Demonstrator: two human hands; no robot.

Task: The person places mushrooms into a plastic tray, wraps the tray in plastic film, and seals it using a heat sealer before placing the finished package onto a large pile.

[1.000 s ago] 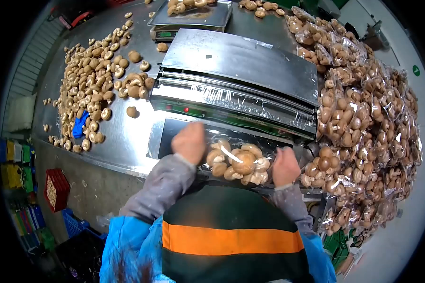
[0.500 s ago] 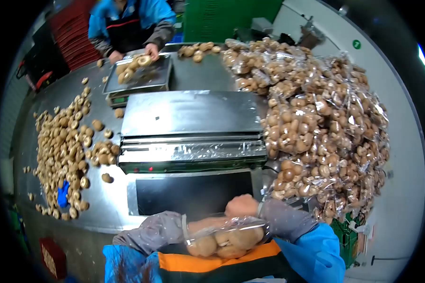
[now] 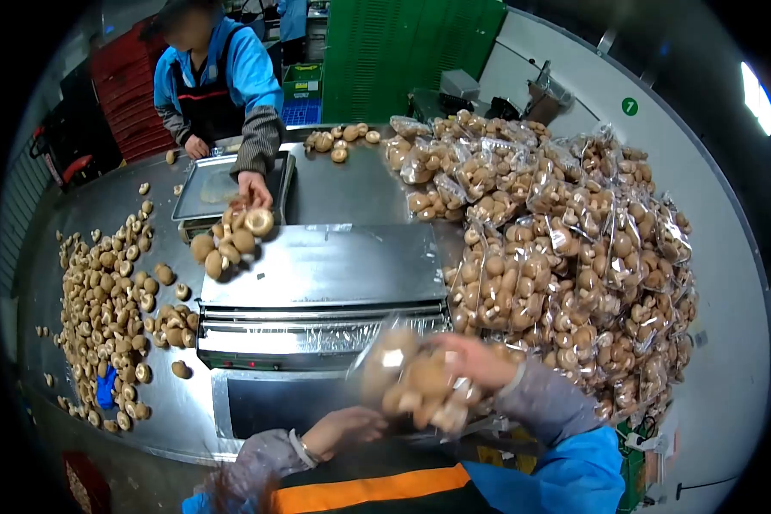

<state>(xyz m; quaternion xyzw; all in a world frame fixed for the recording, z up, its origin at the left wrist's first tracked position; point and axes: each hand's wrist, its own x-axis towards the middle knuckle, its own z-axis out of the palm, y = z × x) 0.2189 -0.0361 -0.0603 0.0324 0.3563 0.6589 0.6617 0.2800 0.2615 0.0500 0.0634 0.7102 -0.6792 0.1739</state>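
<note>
A clear-wrapped pack of mushrooms (image 3: 428, 385) is in my right hand (image 3: 481, 361), whose fingers grip its upper right side. The pack hangs tilted in front of the wrapping machine (image 3: 317, 283), and its left end is smeared by motion. Just left of and below the pack, my left hand (image 3: 347, 431) has its fingers stretched out and holds nothing. It overlaps the lower edge of the machine's dark plate (image 3: 270, 407).
A co-worker's hand (image 3: 255, 188) holds a bunch of mushrooms (image 3: 231, 240) over the machine's back left corner, beside a scale (image 3: 206, 190). Wrapped mushroom packs (image 3: 565, 265) are heaped at right. Loose mushrooms (image 3: 103, 300) and a blue item (image 3: 106, 387) lie at left.
My right hand has swung the pack up and outward from against my body. My left hand has come off it. The co-worker has lifted mushrooms off the scale toward the machine.
</note>
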